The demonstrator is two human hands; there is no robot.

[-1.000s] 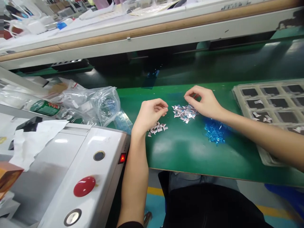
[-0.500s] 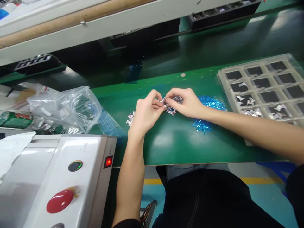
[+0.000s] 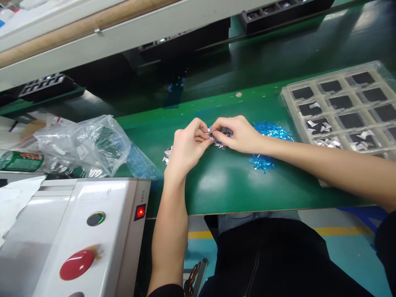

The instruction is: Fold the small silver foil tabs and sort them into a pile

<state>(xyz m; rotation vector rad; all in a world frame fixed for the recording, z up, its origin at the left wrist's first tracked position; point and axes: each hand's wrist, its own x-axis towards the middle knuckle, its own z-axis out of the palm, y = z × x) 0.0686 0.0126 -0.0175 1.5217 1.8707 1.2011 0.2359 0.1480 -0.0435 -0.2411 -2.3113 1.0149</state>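
Note:
My left hand and my right hand meet fingertip to fingertip over the green table. Both are pinched closed around a small pale piece, mostly hidden by the fingers. Partly behind and under my right hand lies a pile of small silvery-white pieces. Beyond my left wrist sits a smaller cluster of similar pieces. Shiny blue film strips are heaped on the far side of my right forearm, with more blue strips on the near side.
On the right, a clear plastic tray has dark squares and pale pieces in its compartments. A plastic bag and a green can lie left. A white machine with a red button stands near left. Overhead runs a shelf edge.
The hands stay together in the same pinch, with only slight finger movement. The whole view has shifted a little.

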